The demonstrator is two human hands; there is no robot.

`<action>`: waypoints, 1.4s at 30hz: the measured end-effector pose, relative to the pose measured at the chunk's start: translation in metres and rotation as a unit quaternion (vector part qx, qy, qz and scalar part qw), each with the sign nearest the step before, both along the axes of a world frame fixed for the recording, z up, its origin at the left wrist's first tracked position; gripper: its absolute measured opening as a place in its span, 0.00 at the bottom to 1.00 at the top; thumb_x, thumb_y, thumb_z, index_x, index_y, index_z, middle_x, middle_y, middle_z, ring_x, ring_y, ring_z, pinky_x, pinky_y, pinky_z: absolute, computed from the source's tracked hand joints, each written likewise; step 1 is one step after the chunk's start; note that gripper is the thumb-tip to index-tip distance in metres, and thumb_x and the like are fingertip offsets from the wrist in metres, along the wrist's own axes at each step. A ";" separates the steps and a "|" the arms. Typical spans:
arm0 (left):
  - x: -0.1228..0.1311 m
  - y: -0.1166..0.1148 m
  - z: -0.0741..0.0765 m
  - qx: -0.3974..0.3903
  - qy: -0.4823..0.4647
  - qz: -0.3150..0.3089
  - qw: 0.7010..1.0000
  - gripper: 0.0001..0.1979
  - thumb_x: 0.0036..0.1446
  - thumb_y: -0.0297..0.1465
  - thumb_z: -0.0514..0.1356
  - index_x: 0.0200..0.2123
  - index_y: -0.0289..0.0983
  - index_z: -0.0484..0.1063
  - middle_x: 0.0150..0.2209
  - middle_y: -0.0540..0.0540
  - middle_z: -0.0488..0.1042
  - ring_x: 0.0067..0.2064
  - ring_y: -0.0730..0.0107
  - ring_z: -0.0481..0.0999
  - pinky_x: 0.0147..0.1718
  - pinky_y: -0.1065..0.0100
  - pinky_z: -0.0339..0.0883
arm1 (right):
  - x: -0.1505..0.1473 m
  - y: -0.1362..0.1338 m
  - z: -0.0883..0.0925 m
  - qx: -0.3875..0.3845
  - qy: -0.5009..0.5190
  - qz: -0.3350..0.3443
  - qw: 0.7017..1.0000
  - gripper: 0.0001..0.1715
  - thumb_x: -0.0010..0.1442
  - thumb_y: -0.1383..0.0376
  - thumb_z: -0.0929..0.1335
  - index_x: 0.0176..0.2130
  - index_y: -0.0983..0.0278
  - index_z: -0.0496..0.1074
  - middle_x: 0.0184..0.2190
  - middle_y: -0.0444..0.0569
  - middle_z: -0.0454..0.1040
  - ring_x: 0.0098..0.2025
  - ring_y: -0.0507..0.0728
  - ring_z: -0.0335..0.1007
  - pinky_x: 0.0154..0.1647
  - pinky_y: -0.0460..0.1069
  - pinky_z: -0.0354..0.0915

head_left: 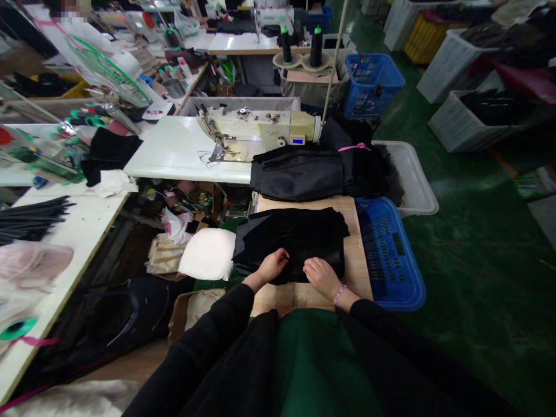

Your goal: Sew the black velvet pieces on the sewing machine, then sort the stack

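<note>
A stack of black fabric pieces lies on a light wooden board in front of my body. My left hand is at the near side of the stack, its fingers curled in a pinch on the black fabric. To its right, my right hand has its fingers bent over the near edge of the same fabric; the fingertips are partly hidden. Behind the stack, another bundle of black fabric rests on the sewing table, close to the sewing machine.
A blue basket stands right of the board, with a translucent bin behind it. A white cushioned seat sits to the left. The white table at far left carries black strips and plastic bags. Thread cones stand behind the machine.
</note>
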State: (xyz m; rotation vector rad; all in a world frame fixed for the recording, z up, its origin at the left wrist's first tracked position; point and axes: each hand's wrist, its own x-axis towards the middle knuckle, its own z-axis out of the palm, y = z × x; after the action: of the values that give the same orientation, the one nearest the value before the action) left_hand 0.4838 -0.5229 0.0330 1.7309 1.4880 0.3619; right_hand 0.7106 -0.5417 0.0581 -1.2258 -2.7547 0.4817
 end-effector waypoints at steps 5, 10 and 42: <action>-0.004 -0.001 0.000 -0.005 -0.025 0.016 1.000 0.12 0.50 0.18 0.53 0.34 0.38 0.71 0.31 0.51 0.75 0.34 0.71 0.75 0.37 0.70 0.68 | -0.009 -0.002 -0.013 0.006 -0.033 0.053 0.998 0.04 0.65 0.66 0.68 0.36 0.64 0.72 0.37 0.50 0.73 0.42 0.59 0.66 0.40 0.51 0.63; -0.009 -0.007 0.002 -0.012 -0.042 -0.014 0.999 0.19 0.47 0.14 0.48 0.29 0.37 0.76 0.33 0.49 0.79 0.39 0.71 0.78 0.46 0.69 0.70 | -0.010 -0.006 -0.022 0.009 -0.066 0.083 0.994 0.07 0.65 0.71 0.65 0.35 0.66 0.73 0.35 0.52 0.73 0.40 0.59 0.66 0.38 0.51 0.64; 0.004 -0.006 0.004 0.046 0.070 -0.107 0.991 0.09 0.60 0.23 0.56 0.36 0.35 0.77 0.37 0.44 0.77 0.41 0.67 0.77 0.44 0.67 0.71 | -0.011 0.004 -0.004 0.022 0.007 0.057 0.998 0.04 0.63 0.69 0.68 0.40 0.64 0.74 0.41 0.52 0.73 0.44 0.60 0.66 0.44 0.53 0.64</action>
State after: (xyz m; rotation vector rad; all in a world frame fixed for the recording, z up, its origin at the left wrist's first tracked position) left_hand 0.4877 -0.5286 0.0369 2.0025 1.3836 0.2036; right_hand 0.6992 -0.5377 0.0539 -1.0567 -2.8179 0.4342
